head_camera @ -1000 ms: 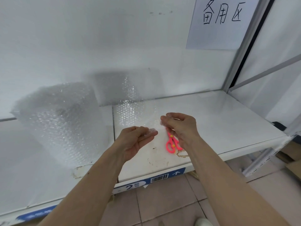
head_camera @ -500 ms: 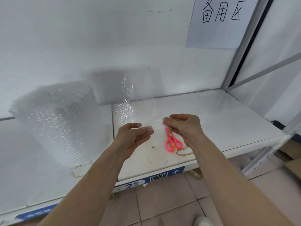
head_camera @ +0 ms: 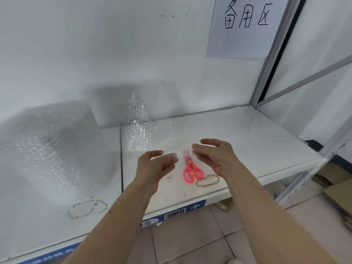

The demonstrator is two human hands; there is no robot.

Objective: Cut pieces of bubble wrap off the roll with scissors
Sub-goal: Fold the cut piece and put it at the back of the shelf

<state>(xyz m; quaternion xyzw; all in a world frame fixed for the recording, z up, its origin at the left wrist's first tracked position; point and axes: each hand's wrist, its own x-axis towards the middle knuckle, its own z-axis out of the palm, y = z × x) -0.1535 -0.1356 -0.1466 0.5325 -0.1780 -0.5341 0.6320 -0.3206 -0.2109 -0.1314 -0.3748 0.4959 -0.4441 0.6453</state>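
Note:
A big roll of clear bubble wrap (head_camera: 53,149) stands on the left of the white shelf (head_camera: 247,149). Cut bubble wrap pieces (head_camera: 141,134) lie flat and lean on the back wall behind my hands. Pink scissors (head_camera: 191,170) lie shut on the shelf, between and just below my hands. My left hand (head_camera: 158,166) and my right hand (head_camera: 213,155) hover close together above the shelf, thumbs lifted off the fingers. A small blurred clear piece (head_camera: 182,152) shows between the fingertips; neither hand pinches it.
Brown ring stains (head_camera: 207,181) mark the shelf near its front edge. A paper sign (head_camera: 245,25) hangs on the back wall. A metal upright (head_camera: 270,60) bounds the shelf on the right. Cardboard (head_camera: 335,189) lies on the tiled floor below.
Both hands moved forward over the shelf and a little apart. Their pinch on the small bubble wrap piece has loosened and thumbs and fingers have spread.

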